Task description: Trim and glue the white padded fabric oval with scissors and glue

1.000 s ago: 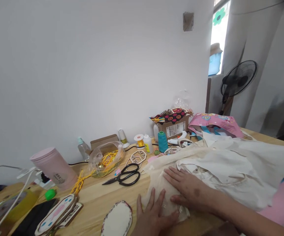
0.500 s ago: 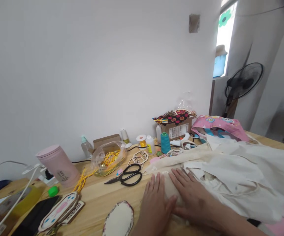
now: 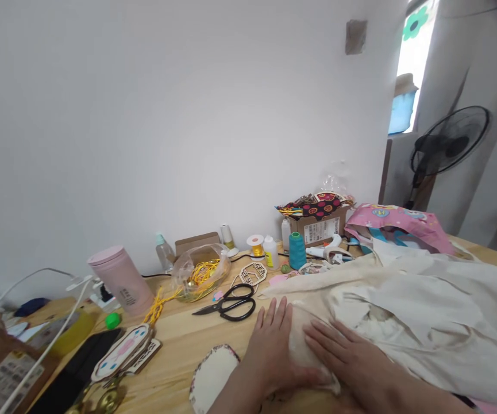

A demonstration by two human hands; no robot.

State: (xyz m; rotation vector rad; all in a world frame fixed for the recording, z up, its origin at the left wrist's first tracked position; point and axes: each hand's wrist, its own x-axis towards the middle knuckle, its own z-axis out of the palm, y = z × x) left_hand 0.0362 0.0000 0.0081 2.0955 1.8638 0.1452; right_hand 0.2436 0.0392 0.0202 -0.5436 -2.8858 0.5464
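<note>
My left hand (image 3: pixel 274 345) lies with fingers stretched on the left edge of a cream cloth (image 3: pixel 304 333), its thumb pointing right across the cloth. To the right, my right hand (image 3: pixel 347 356) rests flat on the same cloth, fingers extended. What lies beneath the cloth is hidden. More white fabric (image 3: pixel 442 310) spreads in a crumpled heap to the right. Beside my left forearm is a cream oval piece with a patterned rim (image 3: pixel 214 376), partly covered by the arm. Black-handled scissors (image 3: pixel 231 303) lie just beyond my left hand.
Along the wall stand a teal thread cone (image 3: pixel 297 252), a glue bottle (image 3: pixel 270 253), a yellow spool (image 3: pixel 255 246) and a filled cardboard box (image 3: pixel 317 227). At left are a pink tumbler (image 3: pixel 123 282), a plastic bag of yellow cord (image 3: pixel 200 273) and a black phone (image 3: pixel 76 371).
My hands have drawn slightly apart, the right one shifting right and down, baring more cloth between them. The camera view has turned a little left.
</note>
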